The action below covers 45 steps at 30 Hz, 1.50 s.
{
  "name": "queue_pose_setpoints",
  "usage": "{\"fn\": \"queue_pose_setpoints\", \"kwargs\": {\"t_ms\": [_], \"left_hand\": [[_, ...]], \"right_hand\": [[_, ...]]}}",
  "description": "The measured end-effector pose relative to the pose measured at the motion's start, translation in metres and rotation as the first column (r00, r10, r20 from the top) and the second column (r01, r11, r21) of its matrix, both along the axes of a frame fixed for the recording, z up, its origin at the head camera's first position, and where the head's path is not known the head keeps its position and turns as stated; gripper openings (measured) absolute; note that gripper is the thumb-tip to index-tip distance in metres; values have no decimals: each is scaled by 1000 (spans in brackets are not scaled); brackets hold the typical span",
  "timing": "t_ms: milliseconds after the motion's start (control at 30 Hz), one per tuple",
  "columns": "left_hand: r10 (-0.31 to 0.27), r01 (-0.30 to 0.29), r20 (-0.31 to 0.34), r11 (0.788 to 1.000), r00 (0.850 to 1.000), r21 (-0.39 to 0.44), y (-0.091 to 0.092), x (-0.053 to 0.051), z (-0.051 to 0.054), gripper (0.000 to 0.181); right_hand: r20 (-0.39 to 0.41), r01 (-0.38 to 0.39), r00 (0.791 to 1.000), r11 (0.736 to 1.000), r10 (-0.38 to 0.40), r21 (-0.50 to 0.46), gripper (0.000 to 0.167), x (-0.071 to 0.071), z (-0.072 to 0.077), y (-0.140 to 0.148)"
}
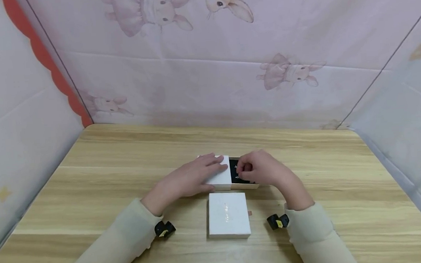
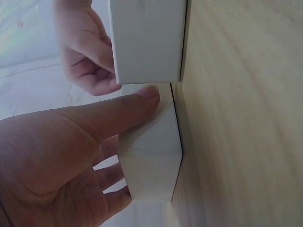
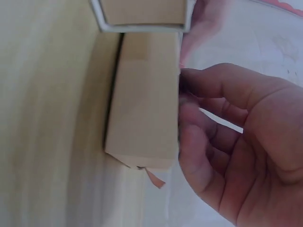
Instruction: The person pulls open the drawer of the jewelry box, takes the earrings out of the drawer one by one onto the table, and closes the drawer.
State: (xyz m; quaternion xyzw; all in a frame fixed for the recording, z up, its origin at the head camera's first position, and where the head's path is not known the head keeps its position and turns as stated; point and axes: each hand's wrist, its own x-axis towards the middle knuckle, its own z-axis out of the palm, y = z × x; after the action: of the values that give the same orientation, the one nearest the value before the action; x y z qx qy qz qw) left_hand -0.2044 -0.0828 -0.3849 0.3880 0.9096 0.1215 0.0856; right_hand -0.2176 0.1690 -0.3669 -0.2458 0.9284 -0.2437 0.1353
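A white slide-out box (image 1: 218,181) lies on the table with its drawer (image 1: 244,186) pulled out to the right. My left hand (image 1: 193,176) holds the white sleeve, fingers across the top and thumb (image 2: 135,106) against the near side. Inside the drawer is a black insert (image 1: 235,180) with small silver pieces, perhaps jewelry. My right hand (image 1: 262,167) reaches over the drawer, fingers bent and tips down at the insert beside a silver piece. The drawer wall (image 3: 144,94) hides those fingertips in the right wrist view, so whether they pinch a piece cannot be seen.
A second white box (image 1: 229,214) with gold lettering lies closed in front of the first, a small ribbon tab (image 1: 250,213) at its right side. The wooden table (image 1: 126,152) meets a rabbit-print cloth (image 1: 194,88) at the back and has cloth walls on both sides.
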Motion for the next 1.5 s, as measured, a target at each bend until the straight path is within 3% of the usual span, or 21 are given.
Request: {"fn": "queue_pose_setpoints", "kwargs": {"t_ms": [233, 633, 1200, 1500], "left_hand": [[-20, 20, -4, 1000, 1000, 4, 0, 0, 1, 68], [-25, 25, -12, 1000, 1000, -2, 0, 0, 0, 67], [-11, 11, 5, 1000, 1000, 19, 0, 1, 0, 67], [8, -8, 7, 1000, 1000, 9, 0, 1, 0, 67]], "right_hand": [[8, -8, 1000, 999, 7, 50, 21, 2, -5, -3], [-24, -21, 999, 998, 23, 66, 12, 1, -7, -4], [36, -16, 999, 998, 14, 57, 13, 2, -6, -2], [41, 32, 999, 999, -32, 10, 12, 2, -1, 0]]}}
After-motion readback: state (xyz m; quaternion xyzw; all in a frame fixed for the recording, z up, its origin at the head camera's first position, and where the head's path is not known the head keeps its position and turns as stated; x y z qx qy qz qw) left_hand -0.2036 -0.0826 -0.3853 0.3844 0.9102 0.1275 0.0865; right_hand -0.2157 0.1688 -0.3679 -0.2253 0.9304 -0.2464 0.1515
